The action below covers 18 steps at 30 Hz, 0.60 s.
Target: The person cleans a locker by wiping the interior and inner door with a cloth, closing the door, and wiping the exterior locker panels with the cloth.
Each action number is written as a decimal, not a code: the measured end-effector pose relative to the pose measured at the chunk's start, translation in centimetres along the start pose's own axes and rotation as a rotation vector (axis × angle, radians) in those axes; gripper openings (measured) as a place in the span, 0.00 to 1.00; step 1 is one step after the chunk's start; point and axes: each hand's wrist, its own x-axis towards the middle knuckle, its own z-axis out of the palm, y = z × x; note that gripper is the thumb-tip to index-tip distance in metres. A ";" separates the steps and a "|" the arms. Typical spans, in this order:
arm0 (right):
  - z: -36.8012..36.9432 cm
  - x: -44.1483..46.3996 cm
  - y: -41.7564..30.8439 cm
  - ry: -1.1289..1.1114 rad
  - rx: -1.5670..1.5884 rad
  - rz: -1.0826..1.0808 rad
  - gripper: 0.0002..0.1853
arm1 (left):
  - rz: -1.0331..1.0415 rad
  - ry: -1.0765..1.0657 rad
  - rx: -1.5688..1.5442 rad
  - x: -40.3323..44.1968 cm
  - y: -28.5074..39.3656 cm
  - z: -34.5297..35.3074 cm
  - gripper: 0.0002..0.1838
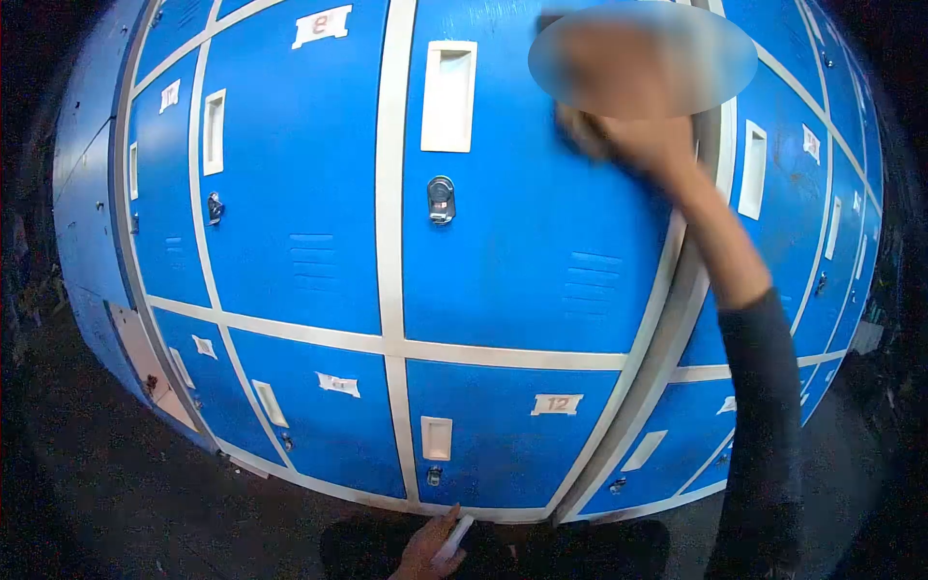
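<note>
Blue locker doors with white frames fill the view. My right hand [643,135] is raised at the upper right of the large middle door [522,203]. Blur hides its fingers, and a dark shape shows along its lower left edge, too smeared to name. Low down, below the door labelled 12 [493,483], my left hand [420,554] is closed around a small white object [452,539]. The middle door has a white recessed handle [449,97] and a dark metal latch [441,200].
More blue lockers stand left and right, with handles, latches and paper labels, one reading 8 [322,25]. A grey vertical post [682,300] runs right of the middle door. Dark floor [126,493] shows below the lockers.
</note>
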 end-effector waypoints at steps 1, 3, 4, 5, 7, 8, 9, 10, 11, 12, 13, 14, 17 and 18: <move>0.2 1.5 2.4 -0.050 -0.058 0.075 0.28 | -0.021 -0.005 -0.007 0.0 -0.2 0.0 0.34; 0.5 4.4 4.2 -0.024 -0.219 0.416 0.30 | -0.063 -0.017 -0.030 0.0 -0.4 0.0 0.33; 0.6 4.4 4.5 -0.015 -0.209 0.402 0.30 | -0.071 -0.016 -0.024 -0.1 -0.5 0.2 0.34; 0.7 4.3 4.7 -0.007 -0.201 0.386 0.30 | -0.076 -0.016 -0.020 0.0 -0.7 0.4 0.34; 0.1 3.9 4.2 0.015 -0.107 0.373 0.29 | -0.055 -0.012 -0.015 -0.2 -1.3 1.0 0.35; 0.0 3.2 3.5 0.004 -0.109 0.401 0.29 | -0.030 -0.005 -0.012 -0.4 -1.8 1.5 0.35; -0.3 2.6 2.7 -0.019 -0.120 0.420 0.29 | -0.005 0.002 -0.008 -0.5 -2.1 1.8 0.35; -0.7 2.1 1.9 -0.041 -0.131 0.441 0.30 | -0.028 -0.058 -0.001 -0.1 -1.5 1.3 0.36; -1.2 1.4 0.9 -0.088 -0.119 0.489 0.30 | -0.052 -0.121 0.007 0.4 -0.8 0.6 0.36; 0.4 -0.5 1.7 0.106 -0.165 0.305 0.29 | -0.076 -0.185 0.015 0.6 -0.2 0.1 0.36; -0.1 -1.6 0.6 0.059 -0.162 0.331 0.29 | -0.094 -0.158 -0.032 0.4 -0.3 0.3 0.39; -1.4 -3.0 -1.2 0.015 -0.157 0.355 0.29 | -0.112 -0.128 -0.078 0.2 -0.5 0.7 0.41; -4.7 -7.5 -6.7 -0.134 -0.064 0.405 0.34 | -0.191 -0.175 -0.103 0.4 0.2 0.5 0.44; -6.1 -9.2 -8.7 -0.213 -0.030 0.425 0.34 | -0.223 -0.217 -0.092 0.4 0.5 0.3 0.44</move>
